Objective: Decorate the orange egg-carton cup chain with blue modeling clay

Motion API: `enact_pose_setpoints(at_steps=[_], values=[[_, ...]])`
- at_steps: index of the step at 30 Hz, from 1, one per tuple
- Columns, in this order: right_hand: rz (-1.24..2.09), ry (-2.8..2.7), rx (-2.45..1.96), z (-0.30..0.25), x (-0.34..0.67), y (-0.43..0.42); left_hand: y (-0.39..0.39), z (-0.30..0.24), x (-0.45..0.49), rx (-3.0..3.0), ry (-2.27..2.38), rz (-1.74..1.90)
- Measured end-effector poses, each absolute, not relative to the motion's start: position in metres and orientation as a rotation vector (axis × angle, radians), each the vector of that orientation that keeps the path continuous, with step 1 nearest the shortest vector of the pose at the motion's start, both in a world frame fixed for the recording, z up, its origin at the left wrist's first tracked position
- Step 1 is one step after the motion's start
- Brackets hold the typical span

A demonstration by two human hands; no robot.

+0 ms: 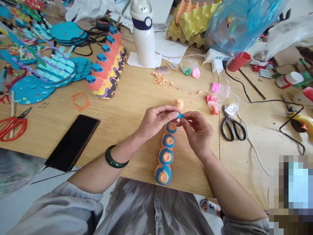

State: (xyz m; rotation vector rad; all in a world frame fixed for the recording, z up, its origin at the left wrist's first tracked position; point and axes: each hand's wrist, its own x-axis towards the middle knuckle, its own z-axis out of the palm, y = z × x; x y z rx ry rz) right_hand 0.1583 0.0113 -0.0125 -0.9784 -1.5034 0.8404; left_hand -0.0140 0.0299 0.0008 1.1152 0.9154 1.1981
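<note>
While both hands meet over the table point(137, 94), the left hand point(160, 120) pinches one end of a small blue clay piece point(180, 115) between thumb and fingers, and the right hand point(198, 133) pinches the other end, so both grips are together on it. Blue clay piece sits just above an orange bumpy strip point(167, 157), touching or not, can't tell. Strip lies on the table and runs from the hands toward 6 o'clock; four bumps in view carry blue rings point(157, 173), far-end bump at 12 is plain orange, part between hidden by fingers. Clock centred on the hands for the rest: black-handled scissors point(232, 127) at 3, pink packet point(215, 87) at 2, power strip point(215, 56) at 1, little bag of green and pink clay point(190, 69) between 12 and 1, egg cartons point(198, 21) farther out at 12. Orange shavings point(159, 78) at 11, white bottle point(144, 42) same direction but beyond. Painted segmented model point(110, 62), orange with blue spots, at 10. Orange cut-out scrap point(84, 103) between 9 and 10, red-handled scissors point(21, 127) far at 9, black phone point(73, 143) between 8 and 9, dark green bangle point(112, 160) on the left wrist, toward 8
</note>
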Motion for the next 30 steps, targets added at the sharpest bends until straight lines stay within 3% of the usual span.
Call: enact_pose_setpoints(at_steps=[24, 30], values=[[0.939, -1.477, -1.003, -0.0118, 0.1594, 0.0115, 0.0320, -0.0005, -0.0130, 1.034, 0.876, 1.105], [0.796, -1.562, -1.024, -0.0110, 0.1590, 0.0108, 0.0315, 0.0023, -0.0132, 1.055, 0.907, 1.106]])
